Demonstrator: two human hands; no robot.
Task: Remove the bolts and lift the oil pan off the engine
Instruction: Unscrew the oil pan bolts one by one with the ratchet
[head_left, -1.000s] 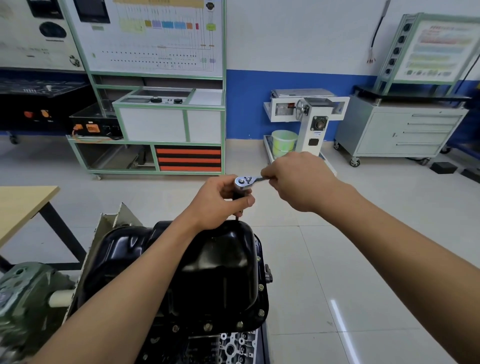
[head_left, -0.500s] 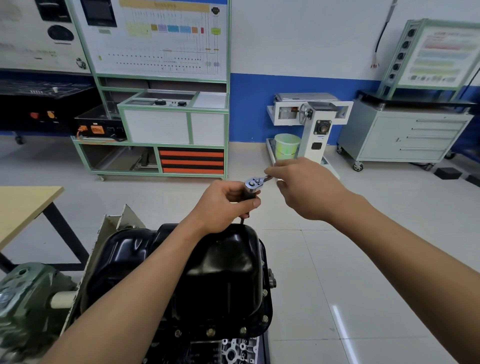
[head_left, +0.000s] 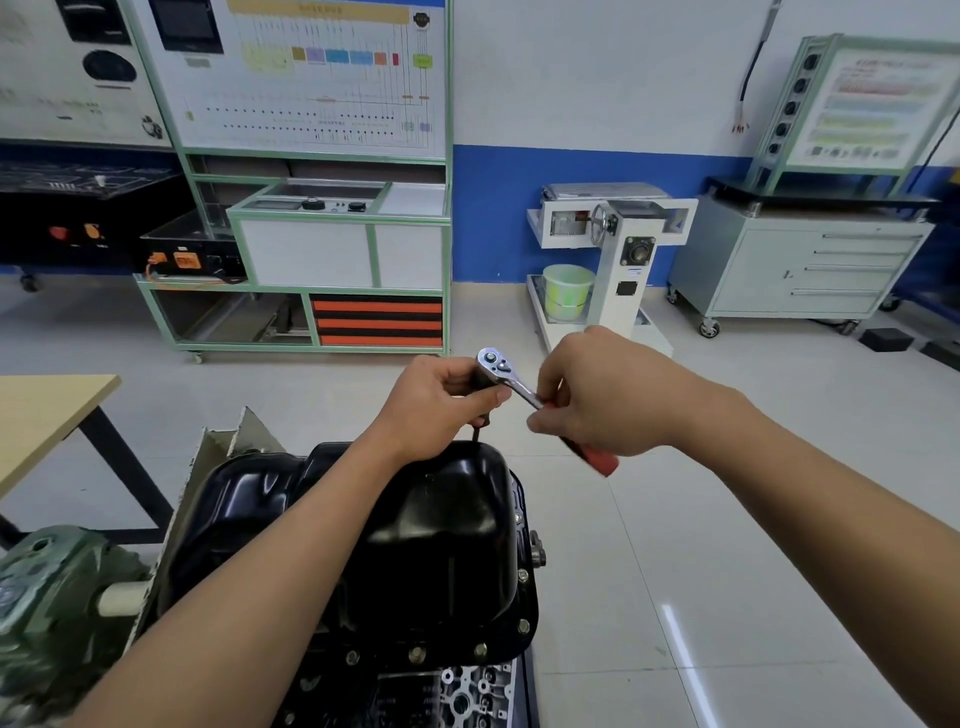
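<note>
Gripping the ratchet by its handle, the right hand has its fingers curled tight round the shaft, and the red grip end sticks out below the hand. The ratchet's long axis runs from its chrome head at upper left, face up, down to the red grip at lower right. The left hand is wrapped round the dark extension bar just under the head, thumb laid across the front. The bar hangs straight down from that hand to the far rim of the oil pan.

The pan is glossy black and sits sump-up on the engine, low in the middle of the view, partly under the left forearm. Its deep end lies to the right and a shallower part stretches left. Bolts sit along the near and right flange.

No brand or marking on the ratchet or pan can be read. The training board at the back wall carries coloured blocks and lines of print too small to make out, and the panel on the grey cabinet at right is as blurred.

A green casting sits at lower left, beside a corner of a wooden bench. A pale green bucket stands on the floor by a white stand.
</note>
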